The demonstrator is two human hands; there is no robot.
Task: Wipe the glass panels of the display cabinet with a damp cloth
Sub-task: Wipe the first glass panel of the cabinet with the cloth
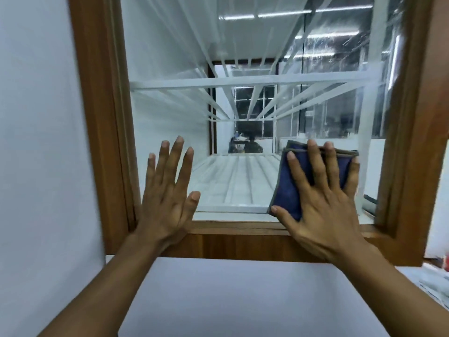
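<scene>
A glass panel (243, 57) of the display cabinet fills the middle of the view, set in a brown wooden frame (97, 117). A folded blue cloth (289, 188) with a grey edge lies flat on the lower right part of the glass. My right hand (320, 198) presses on the cloth with straight, spread fingers. My left hand (167, 190) is flat against the lower left of the glass, fingers straight and spread, holding nothing. White shelves and glass bars show inside the cabinet.
A white wall (36, 142) lies left of the frame and a white surface (230, 300) below it. The frame's bottom rail (230, 244) runs under both hands. Smears and reflections of ceiling lights show on the upper right glass.
</scene>
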